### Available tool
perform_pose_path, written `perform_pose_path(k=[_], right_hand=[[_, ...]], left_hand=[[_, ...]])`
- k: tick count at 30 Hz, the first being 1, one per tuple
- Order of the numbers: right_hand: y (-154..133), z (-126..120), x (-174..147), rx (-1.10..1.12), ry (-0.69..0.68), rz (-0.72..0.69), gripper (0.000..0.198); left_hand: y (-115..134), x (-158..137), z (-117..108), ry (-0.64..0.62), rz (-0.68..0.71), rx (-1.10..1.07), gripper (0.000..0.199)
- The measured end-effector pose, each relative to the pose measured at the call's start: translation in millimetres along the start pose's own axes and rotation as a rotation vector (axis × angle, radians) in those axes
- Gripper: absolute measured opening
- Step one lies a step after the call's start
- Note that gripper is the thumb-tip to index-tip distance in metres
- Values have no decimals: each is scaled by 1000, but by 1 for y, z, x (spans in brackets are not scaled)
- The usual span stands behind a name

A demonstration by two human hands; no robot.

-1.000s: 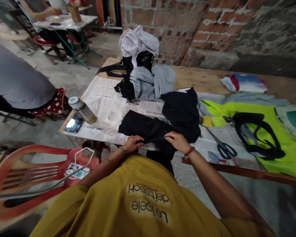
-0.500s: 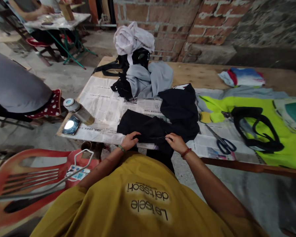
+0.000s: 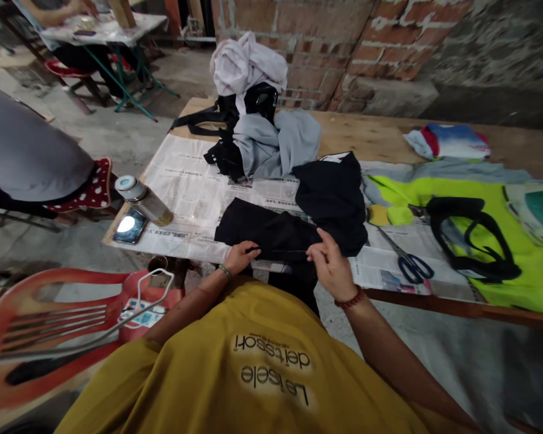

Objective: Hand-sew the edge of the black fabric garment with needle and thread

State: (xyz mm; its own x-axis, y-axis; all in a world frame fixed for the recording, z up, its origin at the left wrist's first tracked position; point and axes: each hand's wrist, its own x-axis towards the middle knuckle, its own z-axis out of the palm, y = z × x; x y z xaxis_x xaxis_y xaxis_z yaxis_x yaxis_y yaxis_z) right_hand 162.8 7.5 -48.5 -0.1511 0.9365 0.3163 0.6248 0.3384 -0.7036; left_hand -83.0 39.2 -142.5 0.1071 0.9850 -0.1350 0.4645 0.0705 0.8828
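Observation:
A black cloth (image 3: 271, 229) lies on newspaper (image 3: 194, 187) at the near edge of a wooden table (image 3: 371, 138), and part of it hangs over the edge. My left hand (image 3: 241, 256) pinches the cloth's near hem. My right hand (image 3: 331, 268) is raised just right of it, fingertips pinched together. A thin dark thread (image 3: 280, 251) runs taut between the two hands along the hem. I cannot make out a needle.
Scissors (image 3: 407, 262) lie right of my hands. A neon yellow garment (image 3: 516, 265) carries a black strap (image 3: 475, 235). A bottle (image 3: 142, 199) and phone (image 3: 127, 227) sit at the left corner. Piled clothes (image 3: 276, 141) are behind. A red chair (image 3: 49, 319) and a seated person (image 3: 27, 150) are to the left.
My right hand has lifted and turned, drawing back toward me from the cloth with the thread. My left hand stays on the hem. The view has shifted slightly.

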Motion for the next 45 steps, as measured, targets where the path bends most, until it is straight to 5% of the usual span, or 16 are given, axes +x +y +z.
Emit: perform_pose_path(k=[5, 10, 45], right_hand=[[-7, 58, -24, 219, -354, 242, 25], [8, 94, -30, 177, -378, 308, 23], [12, 120, -20, 100, -332, 304, 17]], left_hand=[[5, -2, -3, -27, 47, 47, 19], [5, -2, -1, -43, 98, 12, 20], [-3, -5, 3, -25, 172, -112, 9]])
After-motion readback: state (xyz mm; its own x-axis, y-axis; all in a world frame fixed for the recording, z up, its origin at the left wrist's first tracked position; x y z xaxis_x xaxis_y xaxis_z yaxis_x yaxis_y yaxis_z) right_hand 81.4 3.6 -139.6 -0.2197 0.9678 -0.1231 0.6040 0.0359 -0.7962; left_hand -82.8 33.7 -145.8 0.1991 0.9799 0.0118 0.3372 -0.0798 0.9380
